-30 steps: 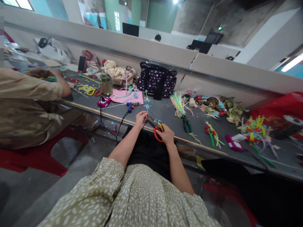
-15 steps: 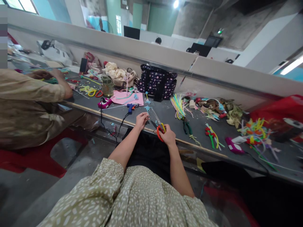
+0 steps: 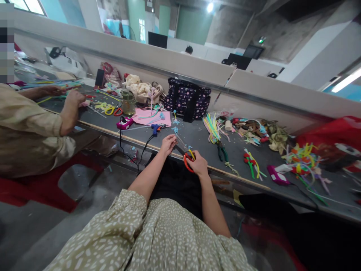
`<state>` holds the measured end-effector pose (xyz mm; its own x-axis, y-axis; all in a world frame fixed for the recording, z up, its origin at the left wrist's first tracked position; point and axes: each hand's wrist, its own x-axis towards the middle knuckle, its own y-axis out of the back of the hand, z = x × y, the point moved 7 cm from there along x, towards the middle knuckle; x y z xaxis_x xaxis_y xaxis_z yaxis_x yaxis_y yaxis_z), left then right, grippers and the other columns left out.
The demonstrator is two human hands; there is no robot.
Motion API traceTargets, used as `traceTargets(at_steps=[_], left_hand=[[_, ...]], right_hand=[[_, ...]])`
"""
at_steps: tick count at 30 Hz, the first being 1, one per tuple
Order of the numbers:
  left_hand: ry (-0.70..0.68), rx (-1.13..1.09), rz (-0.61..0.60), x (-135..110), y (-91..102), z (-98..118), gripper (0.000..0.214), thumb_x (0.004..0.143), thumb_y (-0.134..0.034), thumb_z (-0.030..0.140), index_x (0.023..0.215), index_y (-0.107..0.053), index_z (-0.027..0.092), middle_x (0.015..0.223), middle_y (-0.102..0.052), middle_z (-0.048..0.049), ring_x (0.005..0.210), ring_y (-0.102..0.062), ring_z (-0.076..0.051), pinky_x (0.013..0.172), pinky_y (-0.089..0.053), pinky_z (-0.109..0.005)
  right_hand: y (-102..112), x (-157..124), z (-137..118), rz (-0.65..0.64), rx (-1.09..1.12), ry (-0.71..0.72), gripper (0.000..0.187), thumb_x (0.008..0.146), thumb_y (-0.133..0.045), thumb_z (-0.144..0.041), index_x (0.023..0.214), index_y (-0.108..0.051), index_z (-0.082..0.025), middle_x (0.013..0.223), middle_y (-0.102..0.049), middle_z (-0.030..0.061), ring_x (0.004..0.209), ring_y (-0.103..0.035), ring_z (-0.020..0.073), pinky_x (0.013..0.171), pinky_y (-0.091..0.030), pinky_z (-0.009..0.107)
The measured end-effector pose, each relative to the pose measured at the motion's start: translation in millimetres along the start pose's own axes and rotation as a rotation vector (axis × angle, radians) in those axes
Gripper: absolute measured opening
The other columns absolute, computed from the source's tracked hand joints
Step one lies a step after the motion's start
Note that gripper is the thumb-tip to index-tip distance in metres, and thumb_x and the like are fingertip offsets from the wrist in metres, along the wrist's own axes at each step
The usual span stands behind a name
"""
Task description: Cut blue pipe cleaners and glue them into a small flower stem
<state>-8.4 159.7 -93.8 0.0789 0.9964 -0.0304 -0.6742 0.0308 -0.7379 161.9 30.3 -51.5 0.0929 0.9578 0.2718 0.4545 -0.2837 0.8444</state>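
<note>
My right hand [image 3: 198,163] grips a pair of scissors [image 3: 188,160] by its red and yellow handles, over the table's front edge. The blades point up and left, their tips close to the fingers of my left hand [image 3: 169,143]. Those fingers are pinched together, and whatever is between them is too small to make out. Just beyond the blades lie light blue scraps [image 3: 176,129] on the dark table [image 3: 158,145]. To the left of my left hand rests a blue glue gun [image 3: 155,129] with a black cord.
Behind are a pink sheet [image 3: 141,117], a glass jar [image 3: 128,103] and a dark patterned bag [image 3: 187,98]. To the right lie pipe cleaners [image 3: 212,126], green-handled pliers [image 3: 222,152] and a purple box [image 3: 278,175]. At the left a co-worker's hands [image 3: 75,97] handle small pieces.
My right hand has shifted slightly left with the scissors, bringing the blades nearer my left fingers. My left hand stays almost in place. The co-worker's hands have moved apart.
</note>
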Motion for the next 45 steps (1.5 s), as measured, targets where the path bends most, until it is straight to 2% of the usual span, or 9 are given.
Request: traceTargets(at_steps=[19,41,45], left_hand=[[-0.006,0.011,-0.057,3,0.7,-4,0.034,0.058,-0.082,0.017,0.08,-0.057,0.015,0.057,-0.056,0.0062,0.048,-0.048,-0.005,0.065,-0.053,-0.028],[0.014,0.037,-0.018,3,1.3,-3,0.028,0.061,-0.081,0.016,0.078,-0.058,0.015,0.058,-0.056,0.0059,0.048,-0.048,-0.004,0.069,-0.053,-0.026],[0.014,0.034,-0.012,3,1.5,-3,0.028,0.062,-0.081,0.016,0.078,-0.058,0.014,0.057,-0.055,0.0063,0.047,-0.048,-0.004,0.068,-0.053,-0.027]], right_hand=[[-3,1,4,0.017,0.056,0.001,0.036,0.076,-0.062,-0.054,0.101,-0.061,-0.028,0.084,-0.07,0.0,0.079,-0.066,0.021,0.068,-0.042,0.028],[-10,3,9,-0.006,0.046,0.002,0.034,0.079,-0.061,-0.054,0.101,-0.062,-0.028,0.088,-0.072,-0.0004,0.08,-0.065,0.02,0.069,-0.04,0.026],[-9,1,6,0.018,-0.022,0.01,0.037,0.08,-0.059,-0.055,0.103,-0.061,-0.027,0.085,-0.071,0.0002,0.078,-0.066,0.0204,0.069,-0.041,0.027]])
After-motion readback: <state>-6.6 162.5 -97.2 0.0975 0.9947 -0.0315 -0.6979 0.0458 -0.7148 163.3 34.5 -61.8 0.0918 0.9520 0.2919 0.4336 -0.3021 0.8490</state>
